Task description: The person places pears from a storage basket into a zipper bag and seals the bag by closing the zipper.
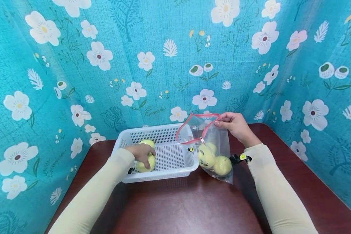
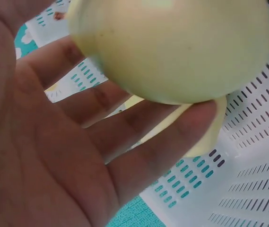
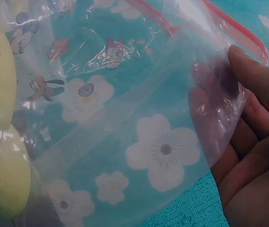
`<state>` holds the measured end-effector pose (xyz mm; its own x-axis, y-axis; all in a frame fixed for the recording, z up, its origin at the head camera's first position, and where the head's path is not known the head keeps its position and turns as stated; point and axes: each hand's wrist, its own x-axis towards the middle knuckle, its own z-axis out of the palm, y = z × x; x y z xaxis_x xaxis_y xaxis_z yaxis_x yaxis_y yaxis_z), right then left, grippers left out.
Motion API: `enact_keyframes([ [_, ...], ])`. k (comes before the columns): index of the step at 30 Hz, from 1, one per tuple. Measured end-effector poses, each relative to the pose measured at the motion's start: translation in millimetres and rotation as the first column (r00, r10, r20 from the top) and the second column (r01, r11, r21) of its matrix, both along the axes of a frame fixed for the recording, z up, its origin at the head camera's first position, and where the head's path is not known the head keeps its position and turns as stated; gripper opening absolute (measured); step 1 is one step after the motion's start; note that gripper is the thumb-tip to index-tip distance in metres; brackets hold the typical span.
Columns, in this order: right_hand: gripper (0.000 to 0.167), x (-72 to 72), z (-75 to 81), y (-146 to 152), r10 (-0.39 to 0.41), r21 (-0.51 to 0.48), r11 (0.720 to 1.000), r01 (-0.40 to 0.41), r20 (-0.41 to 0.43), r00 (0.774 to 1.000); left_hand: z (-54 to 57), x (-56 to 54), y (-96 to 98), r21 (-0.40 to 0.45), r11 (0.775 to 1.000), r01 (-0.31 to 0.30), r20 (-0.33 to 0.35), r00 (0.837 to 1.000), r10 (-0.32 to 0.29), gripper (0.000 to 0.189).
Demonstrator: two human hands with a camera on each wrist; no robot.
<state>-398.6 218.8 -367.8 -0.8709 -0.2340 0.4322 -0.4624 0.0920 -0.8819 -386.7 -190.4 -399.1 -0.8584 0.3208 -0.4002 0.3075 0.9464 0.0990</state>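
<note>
My left hand (image 1: 141, 154) reaches into the white basket (image 1: 159, 177) at its left end. Thumb and fingers curl round a pale yellow-green, apple-like fruit (image 2: 172, 52), smooth with tiny dark specks. Another such fruit (image 1: 147, 142) lies just behind it in the basket. To the basket's right, a clear zip bag (image 1: 222, 139) with a pink-red zip edge stands with its mouth spread wide. My right hand (image 1: 235, 126) pinches the bag's upper right rim between thumb and fingers. Three of the same fruit (image 1: 222, 165) sit low in the bag, behind printed cartoon figures.
The basket has slotted walls and floor. Both stand on a dark red-brown table (image 1: 175, 208), near its back edge. Turquoise cloth (image 1: 163, 78) with white flowers hangs behind and at both sides. The bag's left rim overlaps the basket's right end in the head view.
</note>
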Motion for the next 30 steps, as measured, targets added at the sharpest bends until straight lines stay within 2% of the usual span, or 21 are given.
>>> enact_keyframes([
  [3, 0.009, -0.5, 0.1, -0.1, 0.003, -0.009, 1.000, -0.003, 0.005, 1.000, 1.7, -1.2, -1.6, 0.028, 0.999, 0.017, -0.036, 0.999, -0.016, 0.065],
  [14, 0.019, -1.2, 2.2, -1.2, 0.003, 0.007, 1.000, -0.003, 0.010, 1.000, 10.5, -2.3, -6.0, 0.143, 0.983, 0.118, -0.156, 0.983, -0.095, 0.058],
  [20, 0.020, -0.2, 3.5, -2.3, 0.002, 0.026, 1.000, -0.003, 0.016, 1.000, 19.1, 2.4, -6.4, 0.192, 0.974, 0.120, -0.202, 0.976, -0.081, 0.057],
  [30, 0.022, -0.1, 7.2, -3.5, 0.003, 0.057, 0.998, -0.005, 0.026, 1.000, 35.6, 8.1, -8.3, 0.194, 0.972, 0.131, -0.229, 0.970, -0.085, 0.057],
])
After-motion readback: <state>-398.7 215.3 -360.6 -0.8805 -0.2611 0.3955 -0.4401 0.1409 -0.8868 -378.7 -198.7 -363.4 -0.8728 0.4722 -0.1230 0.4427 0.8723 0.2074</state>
